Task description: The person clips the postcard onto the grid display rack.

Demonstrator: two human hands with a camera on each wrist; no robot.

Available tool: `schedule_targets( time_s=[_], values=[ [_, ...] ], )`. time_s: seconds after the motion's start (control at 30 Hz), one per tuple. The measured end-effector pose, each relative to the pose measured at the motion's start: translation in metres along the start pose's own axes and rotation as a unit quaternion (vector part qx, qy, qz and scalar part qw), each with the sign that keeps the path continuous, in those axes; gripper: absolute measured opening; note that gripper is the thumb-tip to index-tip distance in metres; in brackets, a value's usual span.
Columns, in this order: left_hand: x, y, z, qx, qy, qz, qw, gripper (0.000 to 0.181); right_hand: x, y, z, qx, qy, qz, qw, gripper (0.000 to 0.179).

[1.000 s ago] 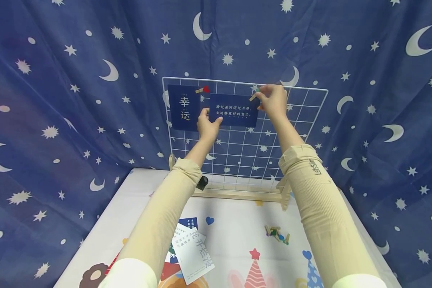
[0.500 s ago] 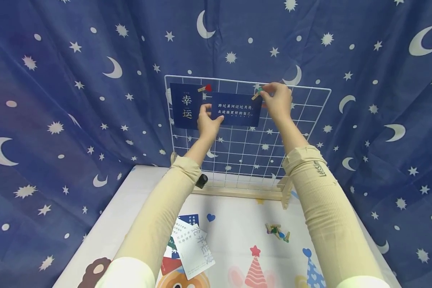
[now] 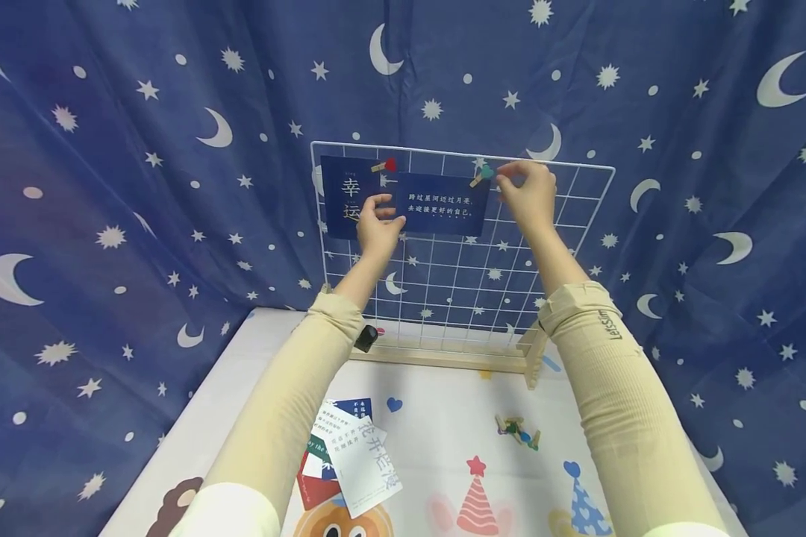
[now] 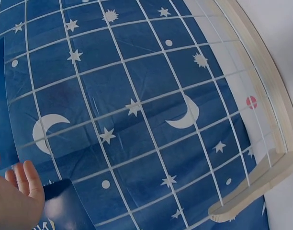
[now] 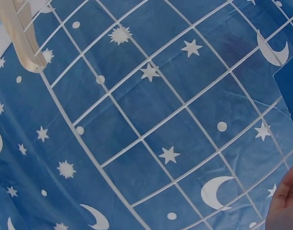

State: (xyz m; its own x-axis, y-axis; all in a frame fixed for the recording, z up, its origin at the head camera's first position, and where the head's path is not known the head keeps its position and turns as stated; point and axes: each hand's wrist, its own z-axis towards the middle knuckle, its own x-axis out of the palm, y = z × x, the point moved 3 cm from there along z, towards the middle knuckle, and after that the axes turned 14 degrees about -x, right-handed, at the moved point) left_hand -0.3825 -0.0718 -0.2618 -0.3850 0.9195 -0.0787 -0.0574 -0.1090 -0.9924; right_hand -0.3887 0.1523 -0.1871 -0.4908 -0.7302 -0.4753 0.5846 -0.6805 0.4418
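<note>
My left grip (image 3: pixel 378 230) stands wide beside the dark-blue oblong paper card (image 3: pixel 439 205) on the white wire grid (image 5: pixel 185 104); my right grip (image 3: pixel 533 195), loosely bent and bare, sits near its green-heart wooden clip (image 3: pixel 481 176); only the left wrist view fully shows the curved pale-wood foot (image 4: pixel 255 187)
</note>
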Motion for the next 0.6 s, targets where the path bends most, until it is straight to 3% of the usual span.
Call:
schedule_targets(
  time_s=[0.27,0.47,0.6],
  values=[
    [-0.015,-0.002,0.0,0.003,-0.001,-0.02,0.9998,0.039,-0.002,0.0,-0.007,0.005,-0.002,0.039,0.9992,0.021],
    [-0.023,-0.005,-0.002,0.014,-0.018,-0.031,0.9993,0.036,-0.008,-0.004,-0.014,0.01,0.003,0.031,0.9995,0.022],
    [-0.028,-0.004,-0.006,0.019,-0.013,-0.044,0.9988,0.035,-0.012,-0.008,-0.022,0.004,0.011,0.032,0.9994,0.022]
  ],
)
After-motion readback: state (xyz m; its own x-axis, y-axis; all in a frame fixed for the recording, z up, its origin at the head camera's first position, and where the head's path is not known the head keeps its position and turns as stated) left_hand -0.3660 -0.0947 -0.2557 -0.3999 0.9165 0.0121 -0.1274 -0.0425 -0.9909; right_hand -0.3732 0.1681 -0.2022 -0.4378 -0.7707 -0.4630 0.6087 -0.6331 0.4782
